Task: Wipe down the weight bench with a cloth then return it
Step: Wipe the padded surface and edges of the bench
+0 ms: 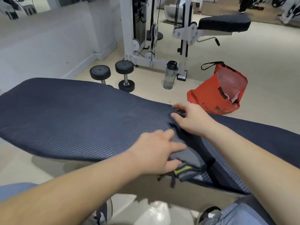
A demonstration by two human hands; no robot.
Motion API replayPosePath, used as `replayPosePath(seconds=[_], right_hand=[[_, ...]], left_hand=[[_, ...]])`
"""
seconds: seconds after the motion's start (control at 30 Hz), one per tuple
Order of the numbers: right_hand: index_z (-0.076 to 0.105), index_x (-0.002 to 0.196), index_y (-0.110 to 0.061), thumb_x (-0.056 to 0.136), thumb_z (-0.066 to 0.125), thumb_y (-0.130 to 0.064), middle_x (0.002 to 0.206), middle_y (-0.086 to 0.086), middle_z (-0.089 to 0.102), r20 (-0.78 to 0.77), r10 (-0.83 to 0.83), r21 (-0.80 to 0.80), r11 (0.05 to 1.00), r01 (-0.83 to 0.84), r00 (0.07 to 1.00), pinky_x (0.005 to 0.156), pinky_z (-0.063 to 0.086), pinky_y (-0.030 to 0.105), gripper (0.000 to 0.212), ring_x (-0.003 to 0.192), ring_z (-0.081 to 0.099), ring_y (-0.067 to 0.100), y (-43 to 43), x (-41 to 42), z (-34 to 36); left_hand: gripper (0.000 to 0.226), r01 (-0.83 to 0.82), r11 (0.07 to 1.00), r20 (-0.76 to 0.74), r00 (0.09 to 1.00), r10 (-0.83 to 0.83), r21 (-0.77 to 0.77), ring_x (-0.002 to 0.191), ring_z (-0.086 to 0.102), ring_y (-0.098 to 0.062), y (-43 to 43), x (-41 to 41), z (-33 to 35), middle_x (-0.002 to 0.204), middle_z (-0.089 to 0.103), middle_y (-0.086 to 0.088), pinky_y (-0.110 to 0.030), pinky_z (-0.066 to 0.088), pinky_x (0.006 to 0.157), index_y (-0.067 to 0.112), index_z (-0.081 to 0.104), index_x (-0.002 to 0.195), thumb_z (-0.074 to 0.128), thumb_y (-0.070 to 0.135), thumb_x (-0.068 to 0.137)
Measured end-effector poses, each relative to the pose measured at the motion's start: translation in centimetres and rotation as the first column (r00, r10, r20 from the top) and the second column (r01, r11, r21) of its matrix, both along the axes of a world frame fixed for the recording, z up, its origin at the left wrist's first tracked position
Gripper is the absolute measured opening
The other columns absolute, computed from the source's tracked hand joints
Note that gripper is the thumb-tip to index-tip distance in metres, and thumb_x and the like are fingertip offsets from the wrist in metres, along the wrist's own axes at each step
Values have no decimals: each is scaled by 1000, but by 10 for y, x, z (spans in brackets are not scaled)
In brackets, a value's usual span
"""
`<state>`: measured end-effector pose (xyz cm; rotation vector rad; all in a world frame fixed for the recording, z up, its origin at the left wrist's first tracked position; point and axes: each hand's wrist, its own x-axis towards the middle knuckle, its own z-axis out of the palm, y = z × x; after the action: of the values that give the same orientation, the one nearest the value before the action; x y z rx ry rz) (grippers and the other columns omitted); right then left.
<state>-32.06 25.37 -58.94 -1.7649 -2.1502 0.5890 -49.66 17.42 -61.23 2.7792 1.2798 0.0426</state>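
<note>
Gripping the grey cloth (186, 155) on the weight bench (73, 119), right of centre, the left hand (154, 151) pinches its near edge and the right hand (191, 119) curls on its far edge. Beyond, an orange bag (211, 93) shows "FASH", partly hidden.

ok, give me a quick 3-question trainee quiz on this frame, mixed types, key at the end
1. Short answer: what does the left hand grip?
2. Multiple choice: what stands on the floor between the dumbbells and the orange bag? A) a kettlebell B) a water bottle C) a shoe
3. True or false: the right hand hangs clear of the weight bench.

Key
1. The grey cloth, at the gap between the bench pads.
2. B
3. False: it rests on the bench pad.
</note>
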Motion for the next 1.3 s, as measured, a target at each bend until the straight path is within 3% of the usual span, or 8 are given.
replayPosePath(seconds=[0.2,0.37,0.5,0.77,0.87,1.07,1.13,1.3], right_hand=[[66,134,-15,102,54,-22,132,3,70,-12,-75,-11,997,74,997,104,47,31,35,124,63,22,7,9,-2],[66,134,-15,101,52,-17,137,5,67,-5,-136,-16,991,136,991,110,45,34,36,128,59,24,13,28,-13],[65,135,-15,101,51,-17,140,6,63,-13,-196,83,977,197,980,110,41,33,37,132,55,25,18,30,-13],[70,125,-17,101,53,-24,126,4,66,17,-32,26,999,31,999,104,47,36,31,121,58,23,17,-20,-5],[68,128,-18,101,53,-26,130,2,66,23,19,8,1000,-19,1000,105,47,36,32,123,59,23,12,-45,-3],[68,130,-19,100,54,-26,133,2,66,65,109,7,994,-110,992,107,48,40,34,126,59,23,-2,-88,-3],[67,132,-20,99,54,-26,135,1,66,58,113,-7,994,-113,992,108,48,40,36,128,59,23,-4,-93,-3],[55,146,-19,102,49,-23,148,1,60,-34,60,-29,998,-61,998,116,41,35,45,138,53,19,2,-91,6]], left_hand=[[50,-633,774,-148,764,628,17,104,60,-31,67,-42,4,122,46,-8,-37,40,65,19,55,129,35,56,101],[49,-464,886,-168,873,457,1,103,61,-32,51,10,7,124,47,-10,-37,39,64,11,55,126,37,50,103],[52,-140,988,39,989,143,-66,117,53,-26,81,21,4,124,49,0,-41,48,82,36,51,139,43,64,96],[51,-694,720,-110,714,692,24,111,59,-36,123,-78,2,123,51,-11,-40,42,71,20,49,130,41,58,97],[45,-679,730,-235,699,676,79,107,61,-35,78,-82,11,123,51,-12,-40,41,68,13,47,128,34,48,103],[40,-267,964,-98,959,266,2,98,61,-25,-3,-89,12,115,47,1,-35,44,62,31,50,121,38,61,98],[42,-372,928,-80,925,372,10,102,61,-23,7,-113,9,115,48,3,-35,48,67,40,50,127,41,65,94],[40,-681,724,-266,681,682,111,105,64,-32,22,-122,12,121,53,-9,-37,46,69,14,53,127,37,42,103]])
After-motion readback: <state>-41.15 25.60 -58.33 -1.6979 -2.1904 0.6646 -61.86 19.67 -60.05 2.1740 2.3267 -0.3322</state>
